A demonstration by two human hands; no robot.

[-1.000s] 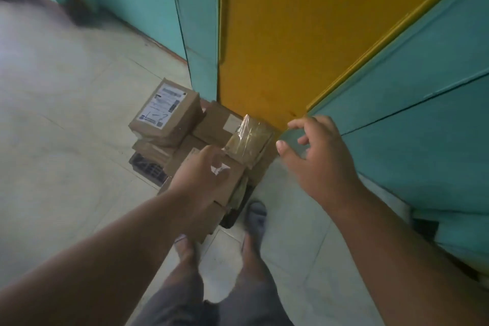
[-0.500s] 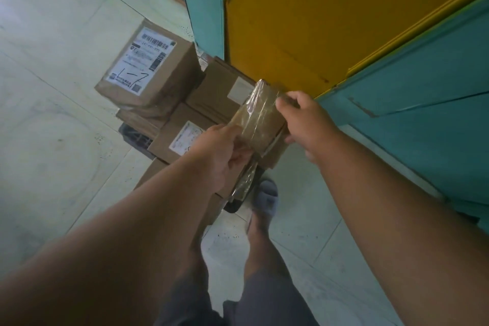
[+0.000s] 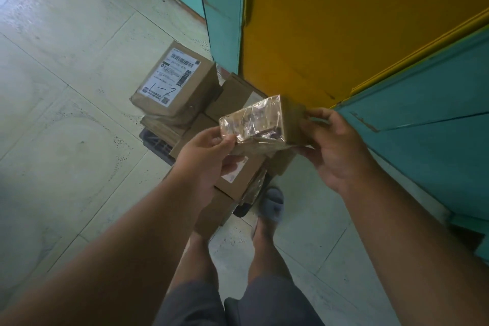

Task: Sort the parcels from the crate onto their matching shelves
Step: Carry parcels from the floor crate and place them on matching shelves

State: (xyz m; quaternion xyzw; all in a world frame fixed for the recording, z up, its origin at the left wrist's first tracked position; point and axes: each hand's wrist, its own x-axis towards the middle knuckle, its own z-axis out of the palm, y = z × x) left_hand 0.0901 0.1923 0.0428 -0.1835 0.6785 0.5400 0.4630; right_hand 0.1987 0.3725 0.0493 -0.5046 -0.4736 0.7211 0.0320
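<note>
Brown cardboard wrapped in shiny clear tape makes up the small parcel (image 3: 260,124) held up between both hands in the head view, the only view there is. The left hand (image 3: 205,161) grips the parcel's near left end, thumb curled over the taped top and fingers folded beneath it. The right hand (image 3: 336,151) holds the opposite end, which is bare cardboard, with its fingertips curled round the far edge and the thumb under the lower corner. The parcel lies roughly level, tilted a little, its taped face turned up toward the camera.

Below and beyond the left hand sits a dark crate (image 3: 156,141) on the pale tiled floor (image 3: 66,114), heaped with more cardboard boxes. The largest box (image 3: 177,87), up and to the left of the left hand, lies on top of the pile and carries a white shipping label (image 3: 171,75) with barcodes and a handwritten mark. Just under the left hand's fingers another box (image 3: 243,174) shows a small white label, partly covered by the hand. Further boxes lie behind the held parcel, mostly hidden.

Above the right hand stands a yellow panel (image 3: 344,21), and to that hand's right a teal panel (image 3: 428,127). Below the hands the person's bare legs show, with a grey slipper (image 3: 274,202) on one foot beside the crate.
</note>
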